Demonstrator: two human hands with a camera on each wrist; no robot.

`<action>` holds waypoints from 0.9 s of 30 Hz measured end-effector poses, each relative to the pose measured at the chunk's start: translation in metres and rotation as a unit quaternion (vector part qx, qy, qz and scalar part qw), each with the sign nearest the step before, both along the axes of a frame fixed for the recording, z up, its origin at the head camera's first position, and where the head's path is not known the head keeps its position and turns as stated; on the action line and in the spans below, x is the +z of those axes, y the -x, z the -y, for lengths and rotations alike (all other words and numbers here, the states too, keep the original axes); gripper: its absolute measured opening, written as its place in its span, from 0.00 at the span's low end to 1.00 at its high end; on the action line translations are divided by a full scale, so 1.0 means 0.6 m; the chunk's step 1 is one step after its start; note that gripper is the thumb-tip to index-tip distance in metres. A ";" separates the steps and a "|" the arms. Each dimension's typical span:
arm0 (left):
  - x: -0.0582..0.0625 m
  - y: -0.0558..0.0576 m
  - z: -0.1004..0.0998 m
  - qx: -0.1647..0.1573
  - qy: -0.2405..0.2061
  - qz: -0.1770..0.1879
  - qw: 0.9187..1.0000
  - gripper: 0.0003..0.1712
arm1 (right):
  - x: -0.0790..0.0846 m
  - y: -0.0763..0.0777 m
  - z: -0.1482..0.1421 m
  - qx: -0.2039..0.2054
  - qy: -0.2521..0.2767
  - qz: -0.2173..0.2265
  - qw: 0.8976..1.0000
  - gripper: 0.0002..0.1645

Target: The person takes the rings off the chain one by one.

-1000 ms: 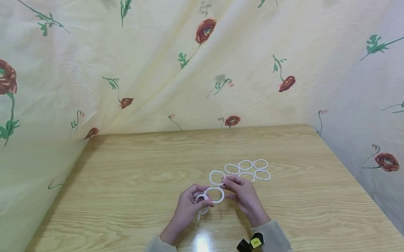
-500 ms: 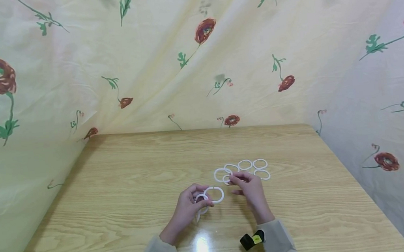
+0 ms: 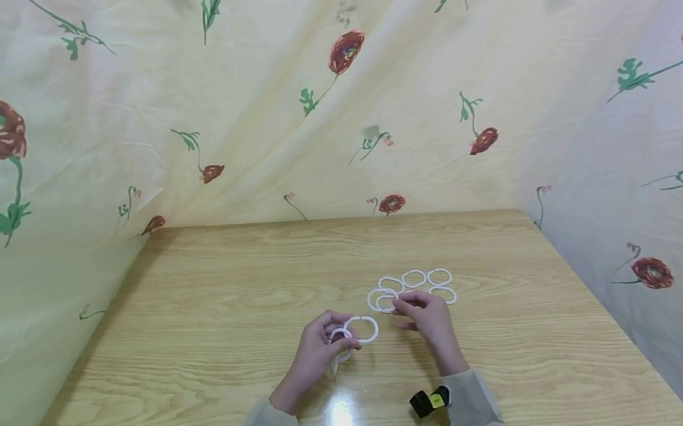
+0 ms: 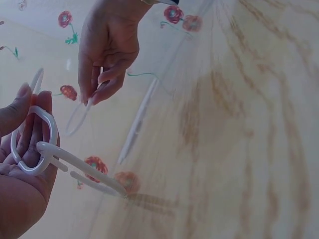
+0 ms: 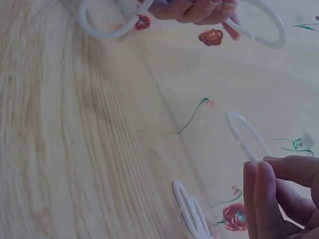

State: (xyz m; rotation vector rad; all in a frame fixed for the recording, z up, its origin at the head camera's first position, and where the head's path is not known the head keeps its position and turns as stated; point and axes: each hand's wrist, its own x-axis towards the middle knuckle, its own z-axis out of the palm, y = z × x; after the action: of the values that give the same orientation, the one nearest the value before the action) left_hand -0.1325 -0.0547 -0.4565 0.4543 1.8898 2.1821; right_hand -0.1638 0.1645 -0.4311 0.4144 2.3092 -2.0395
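In the head view, my left hand (image 3: 317, 343) pinches a short chain of linked white plastic rings. One chain ring (image 3: 377, 330) sticks out to the right of its fingertips, and others hang below the palm. Small gaps show in the links; in the left wrist view a linked ring (image 4: 84, 162) dangles from the ring (image 4: 54, 134) across the palm. My right hand (image 3: 429, 316) pinches a single white ring (image 5: 232, 116) between thumb and fingers, raised over the loose rings. It is apart from the chain. The right fingers partly cover the loose rings behind them.
Several loose white rings (image 3: 440, 284) lie in rows on the wooden table (image 3: 232, 282), just beyond my right hand. A flower-patterned cloth (image 3: 261, 112) surrounds the table at the back and sides. Black camera mounts sit at both wrists.
My right hand has moved right, away from the chain and toward the loose rings, carrying its single ring. The left hand and its chain have stayed in place.
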 end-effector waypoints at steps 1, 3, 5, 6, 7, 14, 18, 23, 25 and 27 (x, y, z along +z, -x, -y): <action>0.000 0.000 0.000 0.000 0.000 0.000 1.000 0.26 | 0.000 0.000 -0.002 0.002 -0.005 0.004 1.000 0.13; -0.001 0.000 0.001 -0.001 -0.002 0.001 1.000 0.26 | 0.001 0.000 -0.005 0.008 -0.016 0.012 1.000 0.13; -0.002 0.000 0.000 -0.001 -0.003 0.002 1.000 0.26 | 0.001 0.000 -0.007 0.013 -0.023 0.020 0.999 0.13; -0.002 0.000 0.000 -0.001 -0.003 0.003 1.000 0.26 | 0.001 0.000 -0.009 0.015 -0.026 0.024 0.999 0.13; -0.002 0.001 0.000 -0.001 -0.002 0.004 1.000 0.26 | 0.001 0.000 -0.010 0.018 -0.028 0.028 0.999 0.13; -0.002 0.001 0.000 0.000 0.000 0.012 1.000 0.25 | -0.002 0.000 -0.017 0.036 -0.049 0.036 0.998 0.09; -0.002 0.001 0.000 -0.005 -0.007 0.003 1.000 0.25 | -0.005 -0.001 -0.020 0.041 -0.066 0.033 0.996 0.08; -0.002 0.000 -0.002 -0.005 -0.010 -0.003 1.000 0.25 | -0.007 -0.003 -0.022 0.047 -0.091 0.038 0.994 0.09; -0.002 0.000 -0.002 -0.005 -0.011 -0.002 1.000 0.25 | -0.010 -0.002 -0.023 0.050 -0.100 0.040 0.993 0.09; -0.002 0.000 -0.002 -0.004 -0.009 0.000 1.000 0.25 | -0.011 -0.001 -0.025 0.054 -0.108 0.041 0.992 0.08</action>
State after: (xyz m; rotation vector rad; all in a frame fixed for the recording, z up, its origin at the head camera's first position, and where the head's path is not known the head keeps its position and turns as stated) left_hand -0.1325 -0.0537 -0.4577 0.4641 1.8682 2.1957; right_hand -0.1633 0.1793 -0.4380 0.3649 2.4523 -1.6987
